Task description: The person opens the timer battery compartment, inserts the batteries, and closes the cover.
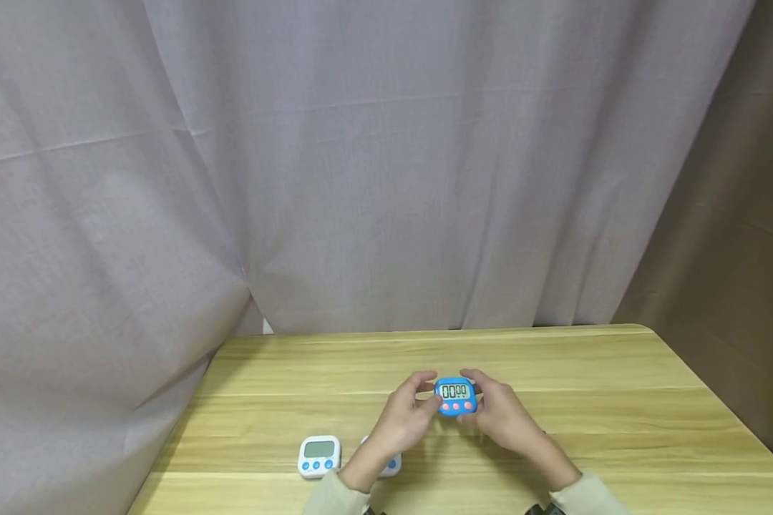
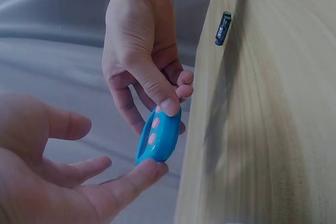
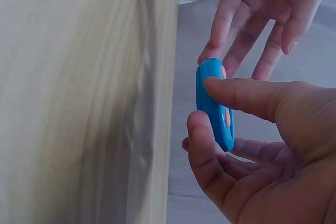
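A blue digital timer [image 1: 455, 398] with pink buttons reads 0000 on its display, held up over the wooden table. My right hand [image 1: 504, 416] pinches it between thumb and fingers from the right side. At its left end is my left hand [image 1: 402, 416]; in the left wrist view a fingertip touches the timer while the thumb stands apart, fingers mostly straight. Near my left forearm lie two white timers with blue buttons: one white timer [image 1: 319, 456] in full sight with a blank display, the other white timer [image 1: 392, 466] partly hidden under the forearm.
A small dark battery [image 2: 223, 29] lies on the wooden table [image 1: 618, 400], on the right hand's side. Grey curtain cloth [image 1: 386, 179] hangs behind the table's far edge and along the left, with a browner stretch of cloth at right.
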Tool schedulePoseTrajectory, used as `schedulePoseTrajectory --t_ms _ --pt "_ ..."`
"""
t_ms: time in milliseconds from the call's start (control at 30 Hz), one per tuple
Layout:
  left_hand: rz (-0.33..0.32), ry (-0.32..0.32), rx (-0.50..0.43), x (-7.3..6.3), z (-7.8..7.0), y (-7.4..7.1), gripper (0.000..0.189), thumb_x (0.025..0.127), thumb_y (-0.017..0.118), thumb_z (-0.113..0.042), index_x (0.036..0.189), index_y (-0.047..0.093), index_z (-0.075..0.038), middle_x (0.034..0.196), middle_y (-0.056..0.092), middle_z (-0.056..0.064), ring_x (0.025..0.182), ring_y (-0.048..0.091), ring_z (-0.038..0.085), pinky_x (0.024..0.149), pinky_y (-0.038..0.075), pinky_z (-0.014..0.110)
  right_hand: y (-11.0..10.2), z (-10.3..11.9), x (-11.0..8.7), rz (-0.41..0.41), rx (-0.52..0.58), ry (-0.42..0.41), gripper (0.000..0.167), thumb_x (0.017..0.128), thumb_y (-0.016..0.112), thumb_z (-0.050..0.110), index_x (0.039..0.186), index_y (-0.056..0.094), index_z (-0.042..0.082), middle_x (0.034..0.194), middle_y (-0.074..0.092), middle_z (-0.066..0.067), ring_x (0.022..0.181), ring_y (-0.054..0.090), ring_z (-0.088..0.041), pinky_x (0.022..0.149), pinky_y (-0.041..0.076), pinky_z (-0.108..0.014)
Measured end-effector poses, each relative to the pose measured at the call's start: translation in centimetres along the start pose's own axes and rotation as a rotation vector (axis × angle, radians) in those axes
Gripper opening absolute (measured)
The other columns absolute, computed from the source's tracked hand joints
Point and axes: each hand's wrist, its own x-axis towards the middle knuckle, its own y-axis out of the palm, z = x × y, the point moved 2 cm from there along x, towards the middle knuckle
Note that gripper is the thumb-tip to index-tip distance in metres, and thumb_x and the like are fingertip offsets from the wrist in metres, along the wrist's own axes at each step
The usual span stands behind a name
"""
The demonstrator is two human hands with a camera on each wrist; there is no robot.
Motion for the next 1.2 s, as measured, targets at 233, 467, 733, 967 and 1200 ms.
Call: schedulePoseTrajectory --t_ms 233,467,733,967,1200 --pt "0.021 -0.022 0.003 0.1 0.5 0.0 0.044 0.106 0.061 -0.022 0.148 0.056 -0.010 0.143 0.061 0.026 0.123 0.065 0.041 0.101 0.060 0.055 0.6 -0.5 0.1 -0.007 -0.026 0.020 0.075 0.070 0.089 -0.011 0.139 0.059 -0.007 0.121 0.071 -0.020 0.088 0.070 -0.020 0.065 0.062 -0.027" --pt "0.076 -0.027 0.030 -0.1 0.7 0.1 0.043 0.108 0.058 -0.024 0.149 0.055 -0.010 0.148 0.056 0.029 0.133 0.058 0.048 0.106 0.056 0.061 0.8 -0.6 0.3 0.001 -0.124 -0.002 0.074 0.067 0.093 -0.007 0.134 0.062 -0.010 0.121 0.070 -0.018 0.097 0.068 -0.022 0.080 0.063 -0.036" --pt "0.091 -0.023 0.069 0.0 0.7 0.4 0.043 0.107 0.061 -0.024 0.146 0.057 -0.007 0.146 0.057 0.033 0.125 0.064 0.050 0.100 0.061 0.058 1.2 -0.8 0.4 0.028 -0.207 0.023 0.073 0.067 0.094 -0.004 0.132 0.063 -0.012 0.108 0.064 -0.015 0.090 0.063 -0.020 0.083 0.065 -0.041" --pt "0.101 -0.031 0.121 0.0 0.7 0.6 0.041 0.106 0.063 -0.027 0.143 0.061 -0.008 0.145 0.058 0.032 0.130 0.060 0.052 0.104 0.056 0.065 1.4 -0.9 0.2 0.034 -0.229 0.022 0.073 0.068 0.094 -0.003 0.133 0.062 -0.014 0.108 0.064 -0.016 0.090 0.065 -0.021 0.088 0.065 -0.044" --pt "0.142 -0.021 0.160 0.0 1.0 0.7 0.045 0.107 0.062 -0.031 0.146 0.061 -0.009 0.146 0.060 0.028 0.132 0.060 0.045 0.105 0.056 0.064 1.5 -1.0 0.2 0.051 -0.216 0.025 0.076 0.069 0.094 -0.003 0.136 0.060 -0.015 0.112 0.064 -0.016 0.097 0.066 -0.023 0.095 0.063 -0.049"
